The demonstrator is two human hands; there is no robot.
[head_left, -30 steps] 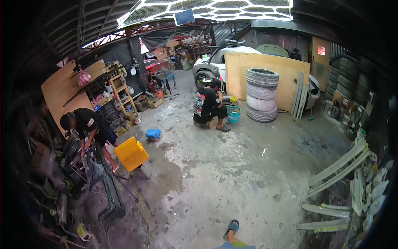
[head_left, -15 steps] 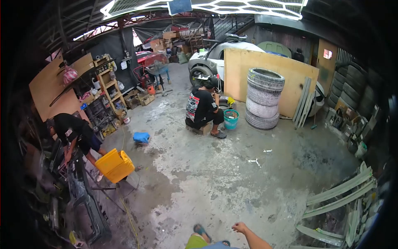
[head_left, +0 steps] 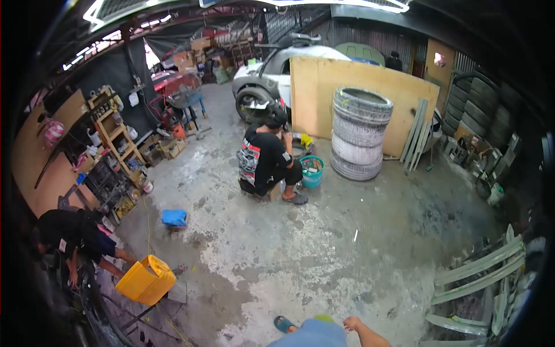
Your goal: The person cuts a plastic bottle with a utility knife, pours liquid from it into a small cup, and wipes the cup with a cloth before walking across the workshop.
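My right hand (head_left: 351, 324) hangs at the bottom of the view, beside my blue shirt (head_left: 315, 335), over the concrete floor. Its fingers look curled, but blur and small size hide whether anything is in them. My left hand is out of the frame. A sandalled foot (head_left: 283, 324) of mine shows left of the shirt. Farther ahead, a person in a black shirt (head_left: 263, 156) sits low beside a teal bucket (head_left: 312, 172) that has things in it. Right of the bucket stands a stack of pale, dusty tires (head_left: 359, 133).
At the left, another person (head_left: 75, 234) bends over dark car parts near a yellow container (head_left: 145, 281). A blue bundle (head_left: 174, 218) lies on the floor. Pale green curved strips (head_left: 480, 272) stand at the right. Behind the tires leans a plywood sheet (head_left: 312, 95), with a white car beyond.
The seated person, bucket and tires appear nearer and farther left. My right hand has shifted slightly right in the view, and more of my blue shirt shows.
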